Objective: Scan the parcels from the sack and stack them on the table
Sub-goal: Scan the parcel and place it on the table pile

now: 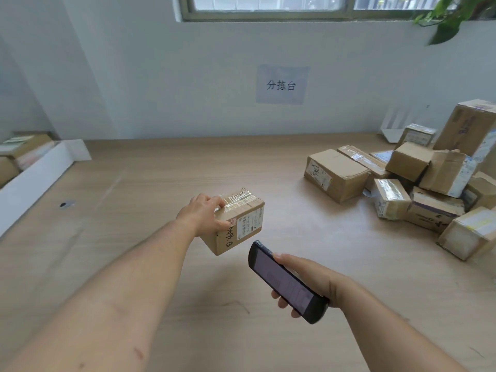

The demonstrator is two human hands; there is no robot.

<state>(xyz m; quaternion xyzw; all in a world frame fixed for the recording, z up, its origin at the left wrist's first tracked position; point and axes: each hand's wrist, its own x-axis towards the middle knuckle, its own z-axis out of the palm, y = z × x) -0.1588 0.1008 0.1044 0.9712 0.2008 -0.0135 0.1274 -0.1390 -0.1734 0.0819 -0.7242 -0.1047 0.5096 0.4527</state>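
Observation:
My left hand (201, 213) grips a small taped cardboard parcel (239, 224) by its left end, over the middle of the wooden table (134, 197). The parcel's barcode label and some handwriting face me. My right hand (308, 280) holds a black handheld scanner (287, 281) just below and right of the parcel, its screen up and its top end pointing at the label. A pile of several cardboard parcels (418, 189) lies on the right side of the table. No sack is in view.
A wall with a paper sign (281, 84) and a window stands behind the table. A white ledge (35, 178) runs along the left edge, with boxes behind it. A white stand (393, 130) sits at the back right. Plant leaves (445, 20) hang at top right.

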